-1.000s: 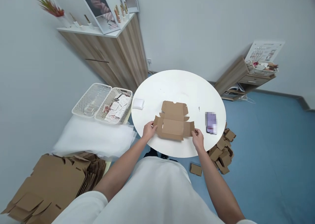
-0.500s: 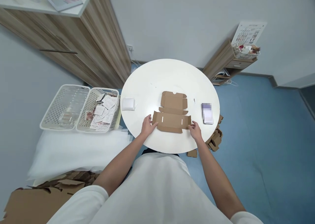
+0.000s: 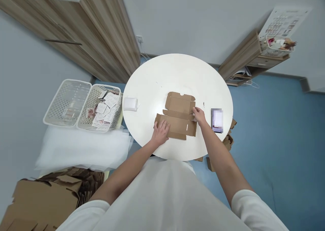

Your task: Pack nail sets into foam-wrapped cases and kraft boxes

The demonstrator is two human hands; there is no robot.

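An unfolded brown cardboard box [image 3: 177, 122] lies on the white oval table [image 3: 177, 75] in front of me, its side flaps partly raised. My left hand [image 3: 160, 132] rests on the box's near left panel with the fingers stretched over it, covering one of the white slots. At the box's right edge, near the crease between the two panels, my right hand [image 3: 199, 116] has its thumb and fingers closed on a side flap. The fingertips partly hide that flap.
A white packet [image 3: 130, 103] lies at the table's left, a phone-like item [image 3: 217, 120], partly pixelated, at its right. Left of the table are a white basket [image 3: 119, 105] of paper slips, white sheets [image 3: 83, 146] and stacked cardboard [image 3: 48, 200]. Cardboard pieces [image 3: 228, 141] lie on the floor at right.
My left hand has moved from the left edge onto the near panel. My right hand has gone up from the near right flap to the middle of the box's right edge.
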